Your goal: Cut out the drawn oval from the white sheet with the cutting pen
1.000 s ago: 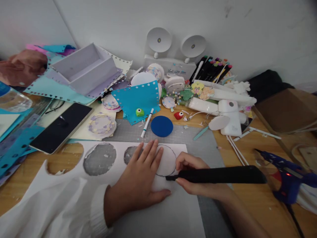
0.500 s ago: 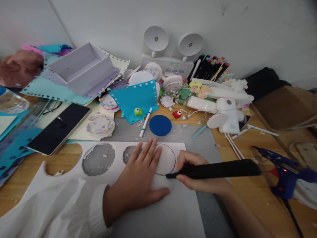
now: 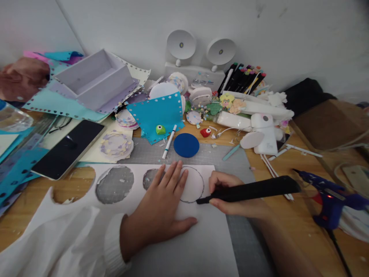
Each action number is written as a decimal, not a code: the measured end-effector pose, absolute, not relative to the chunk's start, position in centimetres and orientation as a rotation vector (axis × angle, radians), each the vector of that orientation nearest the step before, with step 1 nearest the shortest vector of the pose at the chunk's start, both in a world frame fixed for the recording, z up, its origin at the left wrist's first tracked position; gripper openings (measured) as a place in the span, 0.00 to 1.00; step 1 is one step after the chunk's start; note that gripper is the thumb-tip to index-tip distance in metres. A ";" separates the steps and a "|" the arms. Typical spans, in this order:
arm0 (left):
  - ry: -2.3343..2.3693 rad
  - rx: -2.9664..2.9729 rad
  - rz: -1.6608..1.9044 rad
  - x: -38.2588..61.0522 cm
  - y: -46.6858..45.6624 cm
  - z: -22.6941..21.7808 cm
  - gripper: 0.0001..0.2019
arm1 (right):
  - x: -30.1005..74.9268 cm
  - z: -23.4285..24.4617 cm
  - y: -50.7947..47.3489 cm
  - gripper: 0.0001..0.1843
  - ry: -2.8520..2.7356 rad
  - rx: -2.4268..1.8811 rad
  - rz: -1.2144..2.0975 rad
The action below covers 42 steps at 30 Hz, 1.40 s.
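Observation:
A white board [image 3: 184, 238] lies on a grey cutting mat [image 3: 240, 234]. Several round, rough-edged holes run along its upper part. My left hand [image 3: 161, 207] rests flat on the board with fingers stretched, covering part of a hole and the left side of a dark-outlined circle [image 3: 192, 184]. My right hand [image 3: 233, 194] grips a black utility knife [image 3: 259, 189], whose narrow tip touches the lower right of that outline. The blade itself is too small to make out.
Behind the board lie a blue disc [image 3: 186, 145], a white pen [image 3: 169, 142] and a teal stick [image 3: 231, 152]. A phone [image 3: 69, 149] is at the left. On the right stands a blue glue gun [image 3: 328, 200] with a red light. Craft pieces crowd the back.
My right hand has moved the knife tip slightly right and up along the circle's lower edge, and the knife's rear end has risen. My left hand stays in place.

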<state>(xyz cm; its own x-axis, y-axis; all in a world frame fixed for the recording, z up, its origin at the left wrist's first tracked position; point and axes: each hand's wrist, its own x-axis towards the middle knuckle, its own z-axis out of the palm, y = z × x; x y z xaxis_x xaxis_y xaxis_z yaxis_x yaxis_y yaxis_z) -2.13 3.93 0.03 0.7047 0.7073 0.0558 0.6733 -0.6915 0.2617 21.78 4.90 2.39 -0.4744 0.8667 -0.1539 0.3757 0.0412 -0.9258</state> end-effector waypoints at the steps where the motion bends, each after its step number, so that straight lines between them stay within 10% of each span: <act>1: 1.104 2.690 0.220 -2.1 3.9 0.1 0.49 | 21.8 2.4 4.9 0.09 -1.862 -1.251 1.448; 18: 1.104 2.681 0.188 -2.1 3.9 0.1 0.49 | 22.9 2.6 5.6 0.10 -1.818 -1.230 1.565; 29: 0.905 2.722 0.256 -2.2 4.1 0.5 0.39 | 21.8 1.1 5.4 0.15 -1.079 -1.423 1.034; 42: 0.837 2.706 0.282 -1.8 4.0 0.2 0.36 | 20.3 1.9 3.5 0.04 -1.739 -1.653 0.550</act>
